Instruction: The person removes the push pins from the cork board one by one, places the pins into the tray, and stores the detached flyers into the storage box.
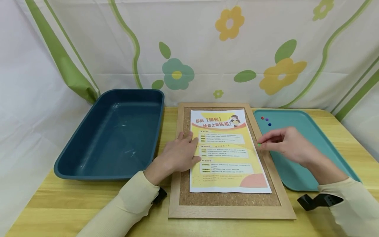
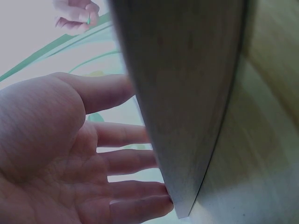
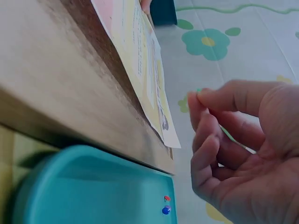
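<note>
A printed yellow-and-white poster (image 1: pixel 225 171) lies on a cork board (image 1: pixel 231 199) with a light wooden frame (image 1: pixel 231 212). My left hand (image 1: pixel 179 153) rests with fingers spread across the frame's left side and the poster's left edge. Over the right side of the frame, beside the poster's right edge, my right hand (image 1: pixel 288 144) pinches a small green thumbtack (image 1: pixel 259 144) between thumb and forefinger. In the right wrist view only a sliver of the green thumbtack (image 3: pixel 198 90) shows at the fingertips, and the other fingers are curled.
A teal tray (image 1: pixel 296 121) on the right holds a red thumbtack (image 1: pixel 262 118), a purple one (image 1: pixel 267 119) and a blue one (image 1: pixel 269 124). On the left is a deep dark-blue bin (image 1: pixel 108 177). A flowered curtain (image 1: pixel 204 49) hangs behind the wooden table (image 1: pixel 38 204).
</note>
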